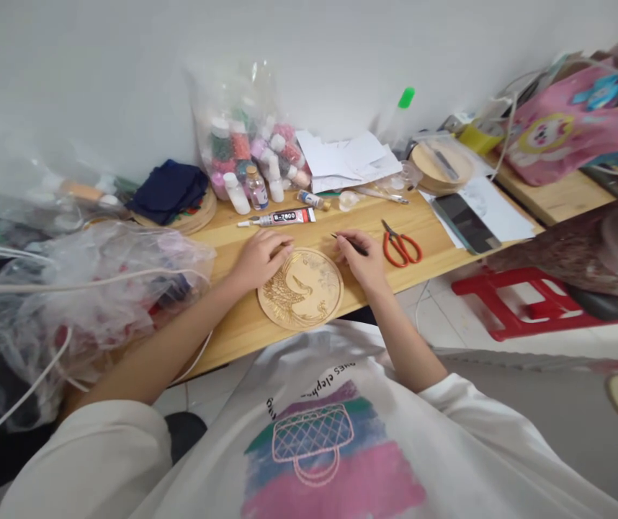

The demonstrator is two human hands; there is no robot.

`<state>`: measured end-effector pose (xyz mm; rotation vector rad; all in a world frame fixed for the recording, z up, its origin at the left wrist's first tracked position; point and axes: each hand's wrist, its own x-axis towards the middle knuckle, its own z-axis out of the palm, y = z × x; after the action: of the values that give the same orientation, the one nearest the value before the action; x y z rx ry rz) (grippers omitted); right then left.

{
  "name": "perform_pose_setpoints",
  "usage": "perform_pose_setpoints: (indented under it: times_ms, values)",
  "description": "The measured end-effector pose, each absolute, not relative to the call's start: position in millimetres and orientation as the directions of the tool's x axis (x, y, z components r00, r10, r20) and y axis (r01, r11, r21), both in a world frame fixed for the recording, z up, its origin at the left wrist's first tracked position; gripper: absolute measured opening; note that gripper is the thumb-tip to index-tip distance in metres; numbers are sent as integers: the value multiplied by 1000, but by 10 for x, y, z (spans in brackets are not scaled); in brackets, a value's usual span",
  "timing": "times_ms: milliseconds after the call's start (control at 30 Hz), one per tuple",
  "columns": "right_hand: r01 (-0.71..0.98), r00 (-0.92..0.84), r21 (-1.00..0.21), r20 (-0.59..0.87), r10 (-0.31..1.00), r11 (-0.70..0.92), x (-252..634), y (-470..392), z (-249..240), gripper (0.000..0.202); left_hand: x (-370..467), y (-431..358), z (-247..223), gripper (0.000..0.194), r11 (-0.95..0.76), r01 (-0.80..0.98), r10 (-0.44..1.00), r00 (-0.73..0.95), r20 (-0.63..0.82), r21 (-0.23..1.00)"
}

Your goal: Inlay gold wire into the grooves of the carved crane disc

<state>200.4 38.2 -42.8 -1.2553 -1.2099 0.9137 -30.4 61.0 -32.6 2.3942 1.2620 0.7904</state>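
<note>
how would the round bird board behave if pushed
The round board seems stiff, its rim even and flat. Broad and thin, it would likely slide, not tip, though the left hand at its edge may slow it.

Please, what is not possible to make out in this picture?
All in the head view:
Slim black tool: middle covered by the right hand.
Left hand: palm hidden by its own back.
B-7000 glue tube: finer print too small.
Pink bag: cut off by the right edge.

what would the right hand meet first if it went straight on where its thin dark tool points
Probably the B-7000 tube, near its red end; depth is unclear, so the right hand might pass over it.
</note>
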Motion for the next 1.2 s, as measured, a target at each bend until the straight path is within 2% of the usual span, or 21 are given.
perform_pose_setpoints:
  times_ms: [367,633,867,1100,1200]
  values:
    - [142,142,-978,175,974,155,2021,407,-494,33,-297,377,-206,44,-612,699,786,588,188,371]
    - [213,141,-965,188,972,156,2015,394,-493,25,-341,394,-188,52,-740,595,669,696,259,314]
    - [269,137,-956,161,977,119,2010,344,-427,22,-400,428,-264,50,-754,536,637,736,227,378]
    - [296,141,-954,99,985,54,2011,319,-358,19,-403,404,-272,41,-816,502,576,743,341,286]
    - [316,145,-948,87,986,37,2009,298,-326,16,-399,407,-260,43,-842,476,540,753,376,254]
